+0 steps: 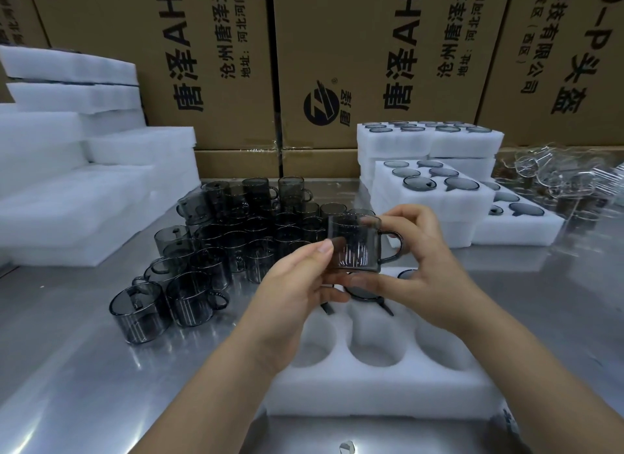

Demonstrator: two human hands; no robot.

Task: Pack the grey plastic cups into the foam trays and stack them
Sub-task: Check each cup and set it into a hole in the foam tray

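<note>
Both left hand (pixel 297 284) and right hand (pixel 429 267) pinch the cup (pixel 356 244) upright mid-frame, handle pointing right, directly above empty holes in the tray (pixel 371 392).

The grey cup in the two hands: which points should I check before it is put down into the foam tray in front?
1. Grip: the left hand and the right hand both hold the grey cup: ok.
2. Position: the cup is above the foam tray, not yet in a hole: ok.
3. Free holes: the three holes of the near row are empty: ok.
4. Far row: one packed cup shows, the rest is hidden behind the hands: cannot tell.
5. Cup free of cracks or dirt: cannot tell.
</note>
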